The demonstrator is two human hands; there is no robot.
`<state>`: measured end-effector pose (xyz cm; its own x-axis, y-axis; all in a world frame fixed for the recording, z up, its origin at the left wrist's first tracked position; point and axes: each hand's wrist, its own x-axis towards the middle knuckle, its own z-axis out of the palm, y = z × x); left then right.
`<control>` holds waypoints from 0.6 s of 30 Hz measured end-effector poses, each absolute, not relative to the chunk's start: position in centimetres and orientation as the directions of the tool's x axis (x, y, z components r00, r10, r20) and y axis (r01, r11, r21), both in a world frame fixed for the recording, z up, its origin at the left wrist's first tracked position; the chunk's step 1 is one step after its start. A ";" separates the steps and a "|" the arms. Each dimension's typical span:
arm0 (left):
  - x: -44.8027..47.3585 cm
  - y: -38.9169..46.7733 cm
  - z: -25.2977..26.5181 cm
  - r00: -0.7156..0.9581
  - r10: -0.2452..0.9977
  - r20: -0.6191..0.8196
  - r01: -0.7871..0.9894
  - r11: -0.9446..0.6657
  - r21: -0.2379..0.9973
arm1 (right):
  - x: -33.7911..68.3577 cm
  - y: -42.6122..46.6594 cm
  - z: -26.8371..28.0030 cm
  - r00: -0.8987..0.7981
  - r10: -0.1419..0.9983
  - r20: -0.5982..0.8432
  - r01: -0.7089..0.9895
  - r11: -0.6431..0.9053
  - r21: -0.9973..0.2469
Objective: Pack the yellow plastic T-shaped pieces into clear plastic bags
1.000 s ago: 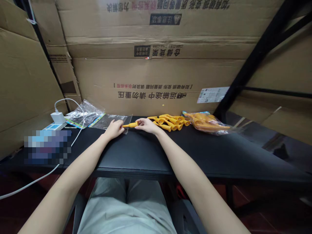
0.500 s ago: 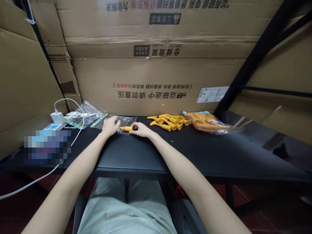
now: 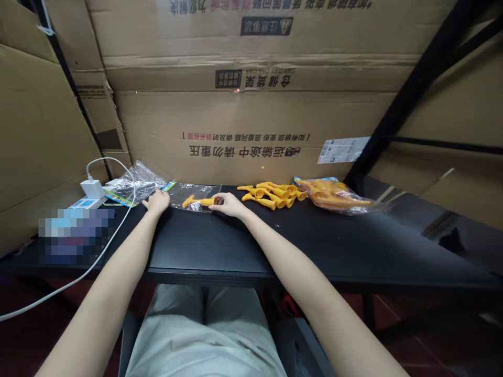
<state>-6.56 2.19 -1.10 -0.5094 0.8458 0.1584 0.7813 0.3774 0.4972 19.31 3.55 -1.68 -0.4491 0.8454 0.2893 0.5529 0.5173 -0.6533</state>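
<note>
Yellow piece [image 3: 203, 201], head view: it lies across the clear bag [image 3: 177, 196], on it or inside I can't tell, its wide end pinched by the right hand [image 3: 231, 204]! Over at the bag's left end sits the left hand [image 3: 157, 201], its grip unclear, and the pile [image 3: 273, 196] rests further right.

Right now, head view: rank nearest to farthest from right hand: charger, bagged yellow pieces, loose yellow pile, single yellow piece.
1. Single yellow piece, at right hand
2. Loose yellow pile, right
3. Bagged yellow pieces, farther right
4. White charger, far left
</note>
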 end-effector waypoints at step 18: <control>-5.9 3.2 -1.7 -0.365 0.909 0.203 0.739 0.150 0.656 | 19.4 4.1 -2.1 -0.390 0.886 0.251 0.566 0.446 -0.694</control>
<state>-5.85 3.19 -1.67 -0.3647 0.9087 0.2033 0.7394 0.1499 0.6564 19.36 4.07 -2.06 -0.3900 0.8859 0.2511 0.5656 0.4456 -0.6939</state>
